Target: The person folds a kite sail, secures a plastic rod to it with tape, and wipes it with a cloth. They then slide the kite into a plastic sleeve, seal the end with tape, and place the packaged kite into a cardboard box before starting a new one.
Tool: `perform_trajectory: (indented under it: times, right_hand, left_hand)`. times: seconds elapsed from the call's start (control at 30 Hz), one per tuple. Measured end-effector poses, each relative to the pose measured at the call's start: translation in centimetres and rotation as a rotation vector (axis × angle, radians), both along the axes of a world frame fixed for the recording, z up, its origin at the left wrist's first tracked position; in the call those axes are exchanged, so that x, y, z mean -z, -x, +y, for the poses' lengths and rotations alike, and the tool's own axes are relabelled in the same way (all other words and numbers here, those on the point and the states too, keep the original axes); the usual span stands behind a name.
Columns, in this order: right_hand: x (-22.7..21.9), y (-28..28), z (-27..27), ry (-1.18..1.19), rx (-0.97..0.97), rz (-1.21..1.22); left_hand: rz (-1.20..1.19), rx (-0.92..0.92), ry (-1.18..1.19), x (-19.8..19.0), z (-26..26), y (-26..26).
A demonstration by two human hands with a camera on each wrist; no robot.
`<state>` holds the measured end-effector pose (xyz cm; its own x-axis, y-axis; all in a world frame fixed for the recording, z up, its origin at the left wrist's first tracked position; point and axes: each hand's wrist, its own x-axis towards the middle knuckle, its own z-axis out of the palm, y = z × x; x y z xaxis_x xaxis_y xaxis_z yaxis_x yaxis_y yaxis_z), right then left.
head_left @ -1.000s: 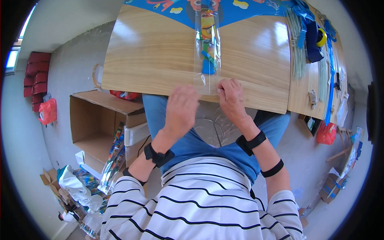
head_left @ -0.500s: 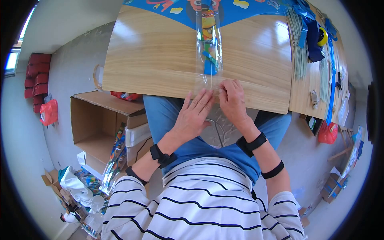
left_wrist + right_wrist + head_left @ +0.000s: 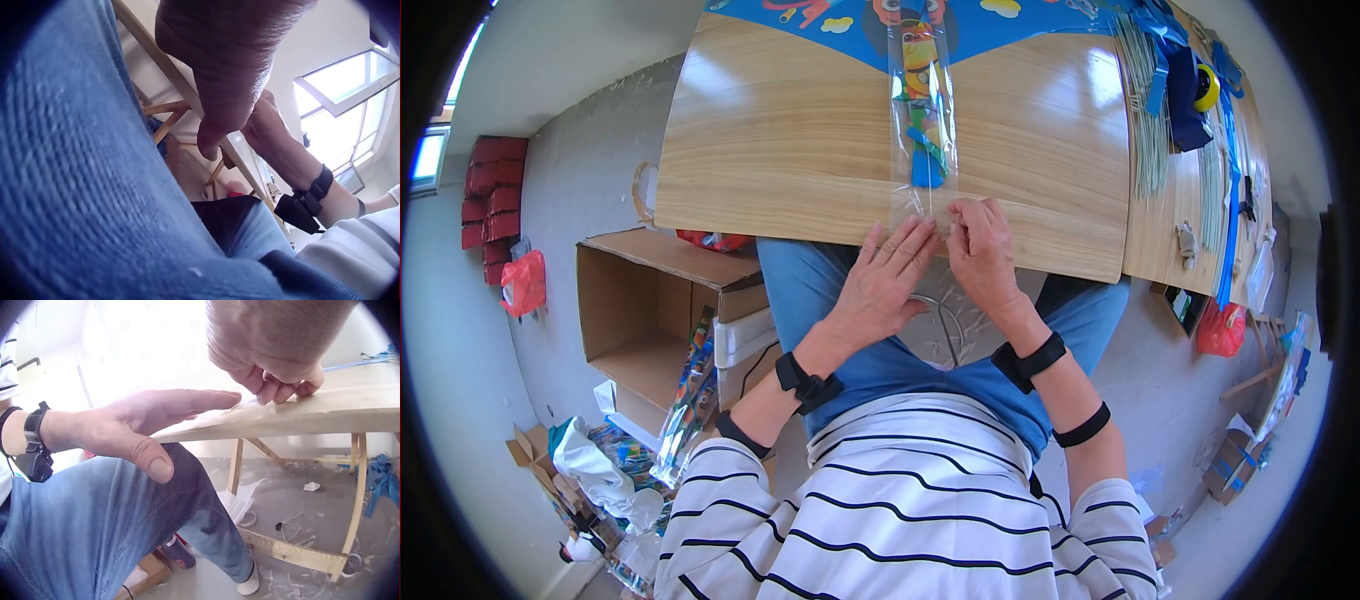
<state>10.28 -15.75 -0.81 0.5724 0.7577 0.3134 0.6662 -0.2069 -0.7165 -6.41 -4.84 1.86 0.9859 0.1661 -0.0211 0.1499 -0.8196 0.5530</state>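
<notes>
A long clear plastic sleeve (image 3: 948, 120) with a colourful printed item in it lies lengthwise on the wooden table (image 3: 800, 140). Across its near end, at the table's edge, rest the straight fingers of the left hand (image 3: 885, 285). Just to the right, the right hand (image 3: 985, 255) has its fingers curled and pinches the sleeve's near end. The right wrist view shows the left hand (image 3: 134, 428) flat, thumb below the table's edge, beside the bent fingers of the right hand (image 3: 278, 347). In the left wrist view the left hand (image 3: 225, 69) hides the sleeve.
An open cardboard box (image 3: 625, 300) stands left of the legs, with wrapped colourful items (image 3: 685, 400) beside it. Thin pale sticks (image 3: 1145, 120), blue ribbon and a yellow tape roll (image 3: 1206, 90) lie at the table's right. Red boxes (image 3: 495, 190) are stacked far left.
The left hand has come forward and right from above the table's edge, and its fingers now lie straight on the sleeve's end. The right hand has barely moved.
</notes>
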Motion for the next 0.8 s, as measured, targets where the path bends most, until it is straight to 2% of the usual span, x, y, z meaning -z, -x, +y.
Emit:
perform_trajectory:
  times: [0.33,0.43,0.63,0.8]
  right_hand:
    - [0.4,0.7,-0.1,0.005,0.084,-0.018]
    - [0.3,1.0,0.2,-0.044,0.12,-0.105]
    - [0.3,1.0,-0.3,0.013,0.147,-0.097]
    - [-1.4,1.9,-2.7,0.256,0.067,-0.377]
  left_hand:
    - [0.016,0.003,-0.078,0.3,0.0,-0.2]
    - [0.016,-0.001,-0.114,0.1,-0.1,-0.3]
    - [0.019,-0.015,-0.173,0.0,-0.2,-1.0]
    - [0.025,-0.013,-0.19,0.3,-0.3,-1.1]
